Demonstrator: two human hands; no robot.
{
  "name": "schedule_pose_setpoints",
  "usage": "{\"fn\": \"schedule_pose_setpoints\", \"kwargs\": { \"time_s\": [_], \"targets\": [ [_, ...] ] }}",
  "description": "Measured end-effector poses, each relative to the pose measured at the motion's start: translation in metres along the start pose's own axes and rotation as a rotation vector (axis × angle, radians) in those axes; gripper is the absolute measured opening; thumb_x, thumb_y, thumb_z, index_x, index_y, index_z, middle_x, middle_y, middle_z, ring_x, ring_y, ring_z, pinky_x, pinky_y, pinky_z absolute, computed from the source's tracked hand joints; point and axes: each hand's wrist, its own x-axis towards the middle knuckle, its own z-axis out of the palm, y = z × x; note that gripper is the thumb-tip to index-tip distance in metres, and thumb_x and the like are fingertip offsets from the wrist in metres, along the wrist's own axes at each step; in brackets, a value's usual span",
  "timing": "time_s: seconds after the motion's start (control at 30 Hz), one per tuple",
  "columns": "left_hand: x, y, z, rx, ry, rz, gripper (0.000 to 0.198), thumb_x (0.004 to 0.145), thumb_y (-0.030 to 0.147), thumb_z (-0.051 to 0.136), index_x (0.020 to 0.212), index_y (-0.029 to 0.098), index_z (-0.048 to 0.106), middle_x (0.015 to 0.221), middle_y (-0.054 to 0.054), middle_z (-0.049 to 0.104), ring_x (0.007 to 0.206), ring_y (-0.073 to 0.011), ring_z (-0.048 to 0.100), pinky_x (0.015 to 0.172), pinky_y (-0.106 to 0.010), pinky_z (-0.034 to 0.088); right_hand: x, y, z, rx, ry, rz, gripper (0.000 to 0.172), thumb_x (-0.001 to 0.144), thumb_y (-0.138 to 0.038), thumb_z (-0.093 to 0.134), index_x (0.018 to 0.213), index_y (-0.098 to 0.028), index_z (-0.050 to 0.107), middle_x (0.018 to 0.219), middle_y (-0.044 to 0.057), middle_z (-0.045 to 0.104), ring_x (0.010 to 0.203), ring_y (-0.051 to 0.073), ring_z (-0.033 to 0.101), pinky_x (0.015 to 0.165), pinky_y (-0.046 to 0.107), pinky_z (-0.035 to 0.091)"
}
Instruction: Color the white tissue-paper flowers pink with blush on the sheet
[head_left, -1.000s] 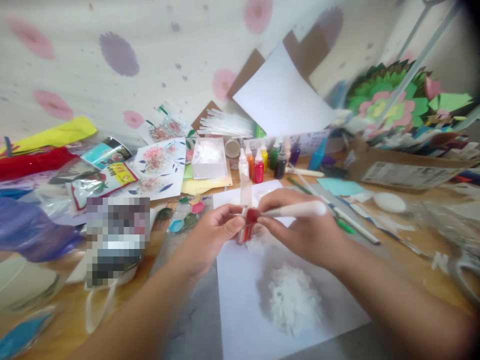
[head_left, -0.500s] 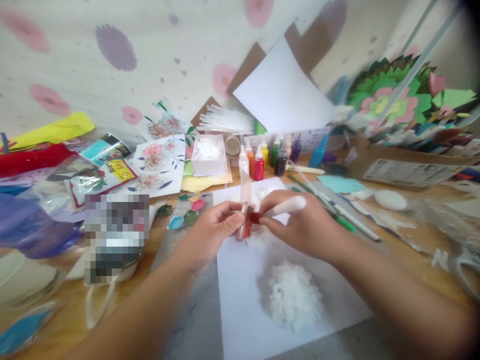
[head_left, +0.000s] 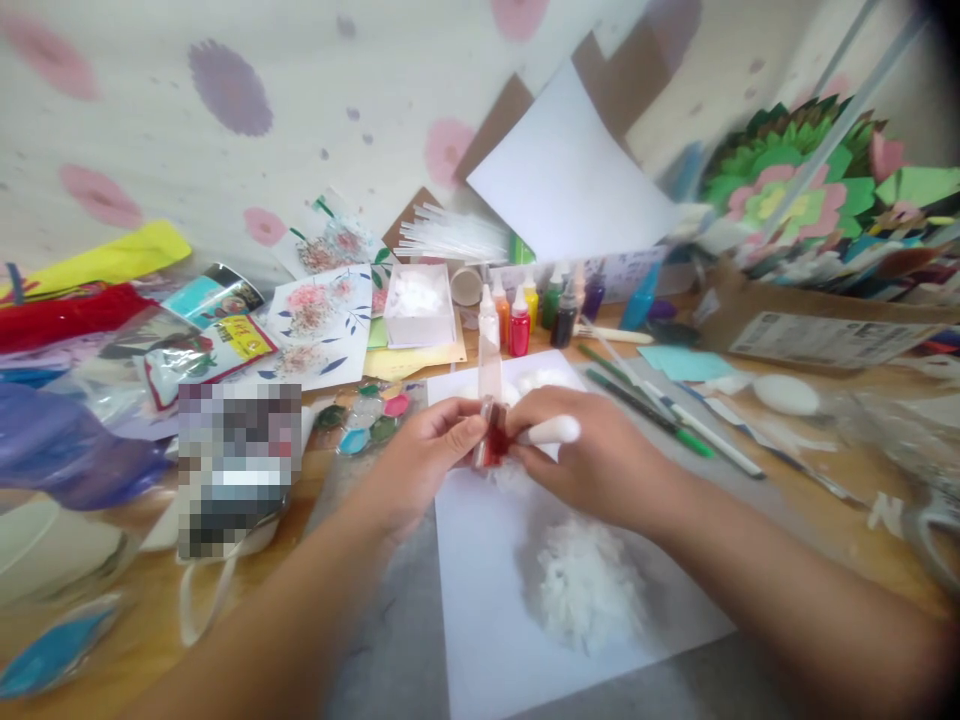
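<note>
My left hand [head_left: 431, 455] is closed on a small clear case [head_left: 487, 435] with red contents. The case's pale, see-through lid [head_left: 490, 365] stands up behind it. Between the fingers of my right hand [head_left: 581, 450] is a tool with a thick white handle [head_left: 553, 431], perhaps a brush. Its head meets the red in the case, but my fingers and blur hide the tip. Below my hands, a mound of white shreds [head_left: 589, 585] lies on a white paper sheet [head_left: 480, 640], with more white bits behind my right hand.
Small paint bottles [head_left: 520, 325] stand in a group behind my hands, beside a white box [head_left: 418, 305] of white bits. Pens [head_left: 649, 410] lie at the right near a cardboard box [head_left: 810, 320]. A paint palette [head_left: 367, 415] and plastic packets [head_left: 202, 360] are at the left.
My right hand has shifted slightly left, bringing the tool's head further against the red in the case. The white handle's end has swung left and down. My left hand keeps its hold.
</note>
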Motion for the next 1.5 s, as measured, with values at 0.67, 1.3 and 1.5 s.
{"fn": "schedule_pose_setpoints", "kwargs": {
  "time_s": [0.67, 1.3, 1.5],
  "targets": [
    [0.001, -0.002, 0.000, -0.067, 0.012, -0.010, 0.036, 0.079, 0.046, 0.067, 0.103, 0.018, 0.065, 0.087, -0.004, 0.067, 0.076, -0.0157, 0.059, 0.076, -0.031, 0.046, -0.002, 0.002, 0.003, -0.018, 0.005, 0.058, 0.013, 0.074, -0.007, 0.059, 0.077, -0.019, 0.061, 0.077, 0.002, 0.069, 0.072, 0.016, 0.062, 0.064, 0.027, 0.044],
    [0.000, 0.001, 0.003, -0.102, 0.037, 0.014, 0.041, 0.075, 0.047, 0.072, 0.102, 0.016, 0.065, 0.097, -0.008, 0.069, 0.085, -0.0191, 0.062, 0.078, -0.033, 0.047, -0.001, 0.014, 0.001, -0.026, -0.092, 0.054, 0.015, 0.077, -0.007, 0.059, 0.077, -0.021, 0.064, 0.079, 0.002, 0.068, 0.075, 0.017, 0.061, 0.067, 0.029, 0.045],
    [0.000, 0.004, -0.002, -0.149, 0.106, 0.049, 0.045, 0.073, 0.048, 0.073, 0.104, 0.015, 0.065, 0.104, -0.010, 0.068, 0.093, -0.0220, 0.063, 0.085, -0.038, 0.049, -0.002, 0.031, -0.010, 0.055, 0.058, 0.208, 0.004, 0.077, -0.024, 0.068, 0.076, -0.021, 0.069, 0.081, 0.004, 0.067, 0.073, 0.017, 0.060, 0.063, 0.029, 0.046]
  ]
}}
